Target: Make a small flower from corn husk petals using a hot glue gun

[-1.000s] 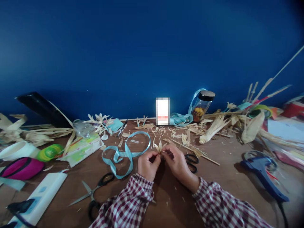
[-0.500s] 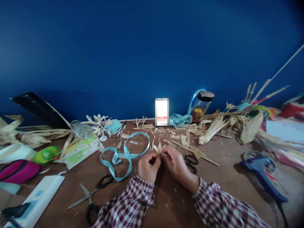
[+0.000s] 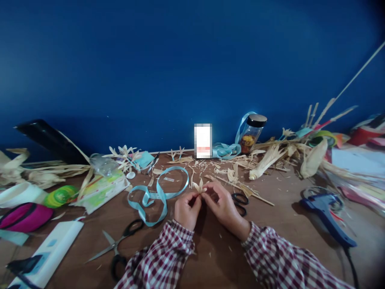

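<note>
A small pale flower of dried corn husk (image 3: 199, 186) stands up between my fingertips, its pointed petals spread. My left hand (image 3: 187, 210) pinches its base between thumb and forefinger. From the right, my right hand (image 3: 224, 204) closes thumb and fingers at the petals and base; the exact contact is partly hidden. Left of my hands lies a looped light-blue ribbon (image 3: 165, 200). Open scissors (image 3: 116, 245) with black handles rest near my left sleeve. The black handles of a second pair of scissors (image 3: 240, 199) show just behind my right hand.
A blue glue gun (image 3: 329, 216) lies at the right with its cord. Husk scraps (image 3: 207, 168), a husk bundle (image 3: 267, 162) and a lidded jar (image 3: 252, 134) line the back by the blue wall. A white power strip (image 3: 54, 253) is front left; finished-looking husk flowers (image 3: 124, 156) lie behind.
The right hand's fingers have shifted slightly left, closer in around the flower. The left hand keeps its pinch. The whole view has turned a little.
</note>
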`<state>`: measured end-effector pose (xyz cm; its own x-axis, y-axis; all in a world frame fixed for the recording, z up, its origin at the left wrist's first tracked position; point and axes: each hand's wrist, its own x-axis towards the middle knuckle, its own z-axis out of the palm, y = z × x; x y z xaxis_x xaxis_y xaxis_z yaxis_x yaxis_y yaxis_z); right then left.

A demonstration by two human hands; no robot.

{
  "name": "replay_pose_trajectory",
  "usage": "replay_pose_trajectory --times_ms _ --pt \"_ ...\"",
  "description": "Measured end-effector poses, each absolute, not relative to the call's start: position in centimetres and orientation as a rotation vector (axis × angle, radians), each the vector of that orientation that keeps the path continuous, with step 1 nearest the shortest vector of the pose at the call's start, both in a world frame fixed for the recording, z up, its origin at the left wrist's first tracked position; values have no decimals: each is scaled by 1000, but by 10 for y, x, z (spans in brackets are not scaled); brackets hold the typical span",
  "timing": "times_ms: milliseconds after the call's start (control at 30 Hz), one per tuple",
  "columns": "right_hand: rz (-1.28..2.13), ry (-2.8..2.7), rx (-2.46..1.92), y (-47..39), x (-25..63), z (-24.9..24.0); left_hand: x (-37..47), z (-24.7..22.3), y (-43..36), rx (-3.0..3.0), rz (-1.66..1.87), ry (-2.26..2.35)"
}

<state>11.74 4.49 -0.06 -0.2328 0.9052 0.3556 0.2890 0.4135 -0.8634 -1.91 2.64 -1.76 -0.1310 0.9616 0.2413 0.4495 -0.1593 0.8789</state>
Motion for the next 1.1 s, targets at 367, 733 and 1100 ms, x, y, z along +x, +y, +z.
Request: replay_pose_trajectory --times_ms 367,733,1100 --pt "792 -1755 -996 47 119 1 -16 -14 25 1643 1217 1608" --pt "814 -1734 -964 45 118 0 -16 -13 22 1643 1246 1643" --pt "1140 -1422 -903 38 121 8 -22 -16 23 1741 1490 1554"
